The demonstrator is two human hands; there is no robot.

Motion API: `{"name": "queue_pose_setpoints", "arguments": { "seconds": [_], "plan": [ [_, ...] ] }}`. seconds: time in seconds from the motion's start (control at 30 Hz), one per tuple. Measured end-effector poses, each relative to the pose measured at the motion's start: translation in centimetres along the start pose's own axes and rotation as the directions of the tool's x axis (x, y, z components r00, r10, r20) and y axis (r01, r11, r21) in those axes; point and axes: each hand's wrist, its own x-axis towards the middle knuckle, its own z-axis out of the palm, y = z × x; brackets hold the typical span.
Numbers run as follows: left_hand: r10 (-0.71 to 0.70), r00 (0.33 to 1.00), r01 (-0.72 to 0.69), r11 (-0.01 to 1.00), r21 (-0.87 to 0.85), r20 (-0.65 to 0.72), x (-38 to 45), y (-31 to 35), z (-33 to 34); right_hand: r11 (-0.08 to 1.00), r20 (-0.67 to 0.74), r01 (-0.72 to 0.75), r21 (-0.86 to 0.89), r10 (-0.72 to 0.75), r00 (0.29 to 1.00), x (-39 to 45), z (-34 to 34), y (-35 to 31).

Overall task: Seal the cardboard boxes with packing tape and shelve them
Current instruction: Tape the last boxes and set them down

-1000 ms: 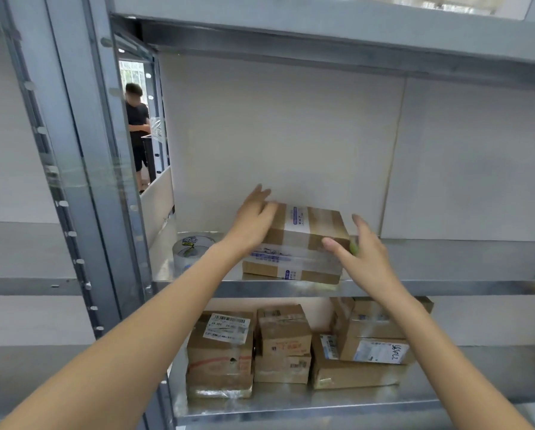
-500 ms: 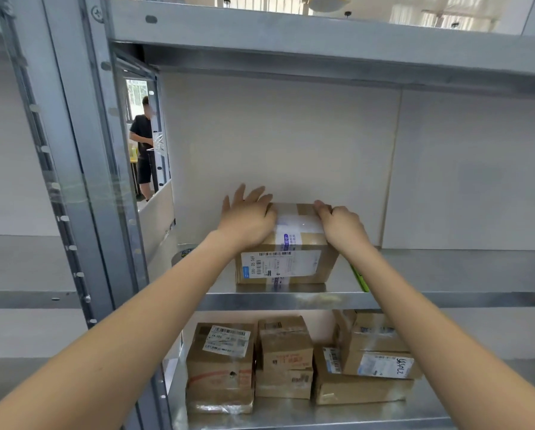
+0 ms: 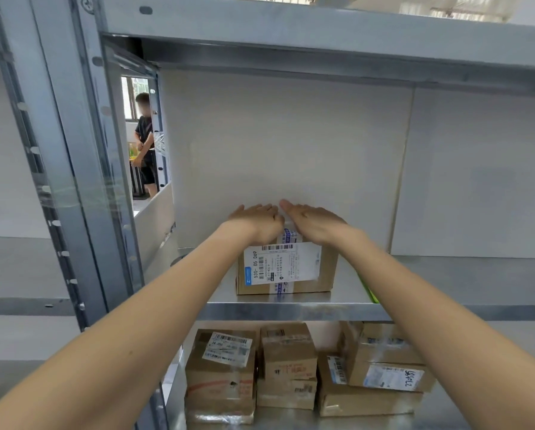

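A small cardboard box (image 3: 325, 274) with a white shipping label on its front stands on the metal shelf (image 3: 291, 311) at chest height. Blue-printed tape runs over its top and down the front. My left hand (image 3: 256, 221) lies flat on the left part of the box top, fingers straight. My right hand (image 3: 314, 221) lies flat on the right part, fingers pointing left and nearly meeting the left hand. Most of the box top is hidden under both hands.
Several taped boxes (image 3: 286, 367) sit on the shelf below. A grey upright post (image 3: 73, 169) stands at the left. A tape roll edge (image 3: 179, 259) peeks out left of my arm; a green object (image 3: 368, 290) lies at the right. A person (image 3: 145, 144) stands far behind.
The box was set down on the shelf and turned label-forward. Both hands moved from its sides onto the top and now lie flat, close together.
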Motion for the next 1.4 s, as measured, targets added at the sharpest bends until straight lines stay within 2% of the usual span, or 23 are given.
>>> {"name": "queue_pose_setpoints", "arguments": {
  "seconds": [0.17, 0.33, 0.47, 0.57, 0.63, 0.7, 0.73, 0.8, 0.83, 0.93, 1.03, 1.1, 1.17, 1.23, 1.3, 1.33, 1.4],
  "plan": [
    [-0.025, 0.999, 0.024, 0.999, 0.02, 0.037, -0.2, 0.2, -0.2, 0.992, 0.031, 0.018, -0.127, -0.015, 0.999, 0.1, 0.7, 0.8],
    [-0.022, 1.0, 0.022, 0.999, 0.032, 0.014, -0.1, 0.1, -0.1, 0.979, -0.128, 0.125, -0.161, -0.146, 0.981, -5.8, 1.4, 1.1],
    [-0.017, 1.0, 0.017, 0.999, -0.028, 0.004, 0.1, 0.0, -0.1, 0.967, -0.116, 0.15, -0.206, -0.176, 0.977, -9.8, 2.2, 1.4],
    [-0.013, 1.0, 0.013, 0.998, -0.069, 0.0, 0.2, -0.2, 0.2, 0.939, -0.207, 0.185, -0.289, -0.25, 0.946, -9.7, 2.8, 1.9],
    [-0.008, 1.0, 0.005, 0.994, -0.111, -0.028, 0.2, -0.4, 0.3, 0.955, -0.308, 0.228, -0.189, -0.278, 0.91, -8.9, 2.2, 2.6],
    [0.028, 0.984, -0.073, 0.965, -0.251, -0.178, -0.3, -0.8, 0.5, 0.966, -0.404, 0.256, 0.047, -0.216, 0.889, -8.0, 1.9, 4.2],
    [0.018, 0.952, -0.14, 0.914, -0.382, -0.305, -0.8, -0.9, 0.8, 0.954, -0.409, 0.253, 0.16, -0.169, 0.896, -7.7, 2.1, 4.9],
    [-0.113, 0.834, -0.315, 0.705, -0.636, -0.539, -2.5, -0.9, 2.7, 0.905, -0.377, 0.242, 0.349, -0.101, 0.921, -7.4, 3.4, 5.7],
    [-0.201, 0.797, -0.363, 0.595, -0.717, -0.57, -3.6, -0.9, 4.0, 0.874, -0.395, 0.257, 0.413, -0.083, 0.915, -7.2, 4.2, 5.9],
    [-0.333, 0.79, -0.371, 0.408, -0.834, -0.514, -6.3, -0.9, 7.4, 0.857, -0.521, 0.296, 0.422, -0.038, 0.852, -6.8, 5.1, 5.6],
    [-0.389, 0.8, -0.346, 0.322, -0.881, -0.456, -6.4, -1.1, 6.6, 0.913, -0.617, 0.279, 0.297, -0.04, 0.786, -6.8, 3.6, 3.9],
    [-0.381, 0.831, -0.269, 0.362, -0.893, -0.405, -5.6, -1.2, 4.6, 0.953, -0.666, 0.217, 0.212, -0.021, 0.745, -6.5, 2.4, 2.7],
    [-0.349, 0.867, -0.171, 0.464, -0.869, -0.357, -4.3, -1.5, 3.1, 0.971, -0.627, 0.102, 0.216, 0.058, 0.777, -5.4, 1.6, 2.2],
    [-0.312, 0.894, -0.064, 0.62, -0.782, -0.321, -3.0, -1.7, 2.4, 0.941, -0.475, -0.028, 0.336, 0.195, 0.858, -3.9, 1.6, 2.4],
    [-0.264, 0.927, 0.045, 0.783, -0.62, -0.267, -1.8, -1.8, 2.3, 0.886, -0.322, -0.134, 0.444, 0.298, 0.899, -2.3, 1.8, 2.9],
    [-0.239, 0.943, 0.084, 0.842, -0.533, -0.23, -1.1, -1.8, 2.3, 0.883, -0.277, -0.186, 0.431, 0.326, 0.904, -1.4, 1.8, 3.2],
    [-0.189, 0.971, 0.115, 0.904, -0.411, -0.145, 0.0, -1.9, 2.1, 0.921, -0.229, -0.261, 0.29, 0.332, 0.915, 0.0, 1.4, 3.2]
  ]
}}
